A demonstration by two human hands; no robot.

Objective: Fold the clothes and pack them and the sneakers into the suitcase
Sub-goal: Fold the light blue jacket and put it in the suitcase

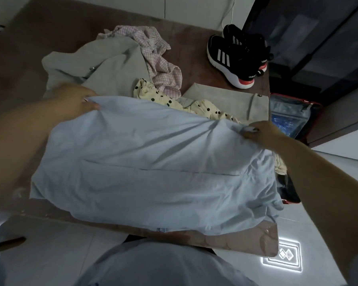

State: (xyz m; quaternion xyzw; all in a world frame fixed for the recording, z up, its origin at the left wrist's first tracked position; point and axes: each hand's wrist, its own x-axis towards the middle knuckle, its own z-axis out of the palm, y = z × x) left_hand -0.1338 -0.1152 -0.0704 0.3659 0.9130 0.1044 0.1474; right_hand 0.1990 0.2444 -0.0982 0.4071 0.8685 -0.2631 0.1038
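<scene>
A pale blue garment [153, 166] lies spread over the near part of the brown bed [50, 34]. My left hand [77, 98] pinches its far left corner. My right hand [260, 133] grips its far right corner. Behind it lie a grey-green shirt [95, 65], a pink checked garment [159, 62], a yellow dotted garment [159, 98] and a beige folded piece [232, 102]. Black sneakers [236, 56] with white stripes stand at the bed's far right corner. The open red-edged suitcase [291, 118] sits on the floor right of the bed, partly hidden.
A dark glass cabinet [318, 42] stands at the right behind the suitcase. White tiled floor [50, 254] runs along the bed's near edge, with a bright light reflection at the lower right. A dark item [287, 188] lies beside the bed under the blue garment's edge.
</scene>
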